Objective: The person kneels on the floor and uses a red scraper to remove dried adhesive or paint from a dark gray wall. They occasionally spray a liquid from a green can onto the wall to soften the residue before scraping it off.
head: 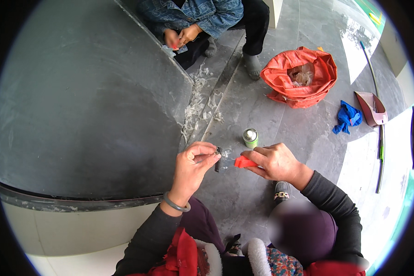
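Observation:
My left hand [195, 162], with a bangle at the wrist, pinches a small dark strip [218, 164] between thumb and fingers. Pale shreds [226, 153] cling beside the strip. My right hand [276, 159] grips a red-orange plastic tool [243, 162], held just right of the strip; what kind of tool cannot be told. Just beyond my right hand, a metal can with a green label [250, 138] stands upright on the floor.
A large dark panel [100, 103] fills the left. Peeled scraps [196, 100] lie along its edge. Another person's hands [183, 36] are at the top. An orange woven sack [279, 74], blue cloth [346, 117] and pink dustpan [371, 108] stand or lie at right.

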